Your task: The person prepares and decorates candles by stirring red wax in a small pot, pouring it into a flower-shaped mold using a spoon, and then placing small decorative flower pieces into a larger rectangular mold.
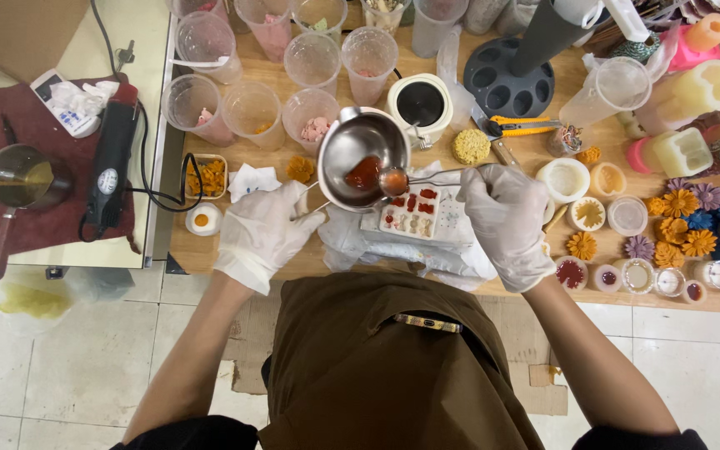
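Observation:
My left hand (pixel 262 231), in a white glove, grips the handle of a small steel pot (pixel 358 150) tilted over the table, with red liquid wax (pixel 363 173) pooled in it. My right hand (pixel 507 218), also gloved, holds a metal spoon (pixel 395 181) whose bowl carries red wax at the pot's lip. Just below the spoon lies a white mould tray (pixel 414 213) with small cavities, some filled red and some pale, on crumpled white paper (pixel 352 242).
Several clear plastic cups (pixel 253 108) stand at the back of the wooden table (pixel 193 246). A white melter (pixel 421 104), a yellow cutter (pixel 517 126), small candles and wax flowers (pixel 693 221) crowd the right. A black heat gun (pixel 112 158) and a pan (pixel 20 179) sit on the left.

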